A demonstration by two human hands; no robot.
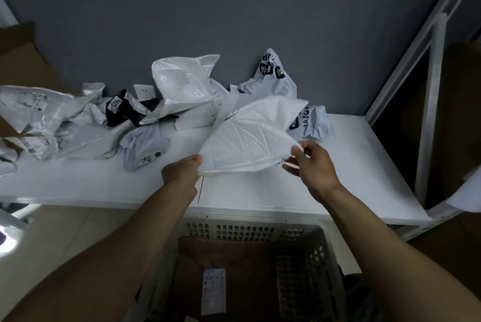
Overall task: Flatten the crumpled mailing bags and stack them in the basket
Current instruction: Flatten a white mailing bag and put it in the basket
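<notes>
Head view has the white bag (247,144) held up just over the desk (351,178), around the middle of its front edge. The left hand (182,170) grips the near-left corner and the right hand (309,162) pinches the near-right one between thumb and fingers. My take: pull those corners apart till the creases go taut, lay it on the desk by the front edge, smooth outward, then drop it into the basket (260,228) below that edge. Count: one bag in hand, one brown bag (234,251) lying in the one basket, and roughly seven crumpled bags (182,82) along the back edge, though they overlap, so that's fuzzy.
</notes>
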